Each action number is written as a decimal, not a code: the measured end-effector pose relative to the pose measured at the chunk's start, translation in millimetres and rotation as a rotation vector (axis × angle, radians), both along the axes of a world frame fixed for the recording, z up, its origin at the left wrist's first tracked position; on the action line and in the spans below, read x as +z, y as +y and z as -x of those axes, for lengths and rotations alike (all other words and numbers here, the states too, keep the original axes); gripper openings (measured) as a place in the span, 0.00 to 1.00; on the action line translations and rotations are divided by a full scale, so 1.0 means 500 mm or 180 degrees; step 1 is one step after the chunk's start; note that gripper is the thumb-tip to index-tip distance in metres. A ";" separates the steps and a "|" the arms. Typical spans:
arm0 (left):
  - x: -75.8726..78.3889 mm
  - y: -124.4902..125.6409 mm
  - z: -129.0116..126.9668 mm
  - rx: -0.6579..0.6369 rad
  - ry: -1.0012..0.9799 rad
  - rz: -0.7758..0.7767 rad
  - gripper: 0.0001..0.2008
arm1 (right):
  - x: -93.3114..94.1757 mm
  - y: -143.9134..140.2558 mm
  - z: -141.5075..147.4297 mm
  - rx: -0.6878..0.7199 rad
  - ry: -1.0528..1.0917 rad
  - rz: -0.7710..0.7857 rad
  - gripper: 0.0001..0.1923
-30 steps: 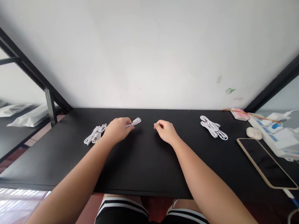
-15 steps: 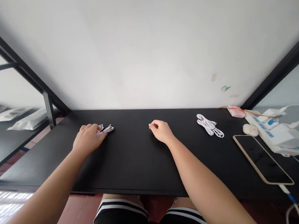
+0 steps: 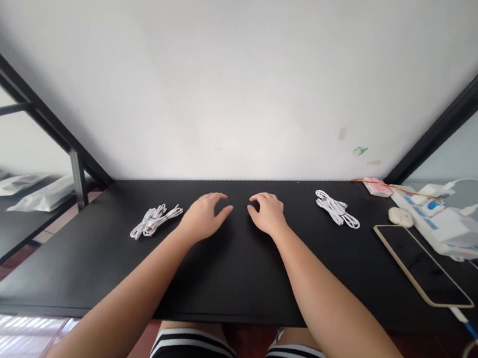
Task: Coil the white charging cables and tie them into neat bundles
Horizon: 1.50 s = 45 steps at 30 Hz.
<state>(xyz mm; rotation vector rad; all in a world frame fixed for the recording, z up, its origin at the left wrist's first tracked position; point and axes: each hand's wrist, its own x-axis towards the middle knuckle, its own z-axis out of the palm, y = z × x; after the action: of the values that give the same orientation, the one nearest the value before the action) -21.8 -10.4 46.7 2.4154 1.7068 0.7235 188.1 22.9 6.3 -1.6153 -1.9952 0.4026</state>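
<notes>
Over the middle of the desk [image 3: 225,283], your two hands sit near each other, backs up, not touching. Your left hand [image 3: 206,219] has thumb and fingers well apart, nothing visible between them; your right hand [image 3: 268,213] is curled, with a small gap from thumb to fingers, nothing visible in it either. Whether they touch the desk: can't tell.

Just left of your left hand, the nearer one, lie the left cables [image 3: 152,221], long axis slanting from near left to far right, far end by your wrist. Looks like two overlapping bundles; count unclear. Right of your right hand, apart and a bit farther out, lies the right cable [image 3: 337,208], long axis running far left to near right; that hand is nearer. All white, thin, smooth, looped in flattish bundles, probably soft and easy to bend. Desk is matt black, flat, straight-edged.

Farther right: phone [image 3: 423,267], dark glossy face, pale rim, white cord [image 3: 459,314] at its near end. Past it, a rounded cream case [image 3: 400,217], a white strip [image 3: 430,224] with blue sockets, a small pink box [image 3: 377,188]. Behind, the wall [image 3: 234,84]: off-white, few marks. Left, past a dark post [image 3: 78,180]: translucent packets [image 3: 40,195], blurred.
</notes>
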 end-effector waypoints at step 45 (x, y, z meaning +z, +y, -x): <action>-0.108 0.059 -0.004 -0.0447 0.0188 0.0960 0.39 | -0.020 -0.001 -0.037 0.0567 -0.1027 0.0325 0.35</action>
<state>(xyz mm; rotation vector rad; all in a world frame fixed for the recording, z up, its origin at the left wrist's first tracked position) -19.6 19.0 -7.1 2.3339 1.5189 0.3508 206.6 22.5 -3.9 -1.6542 -2.4068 0.3304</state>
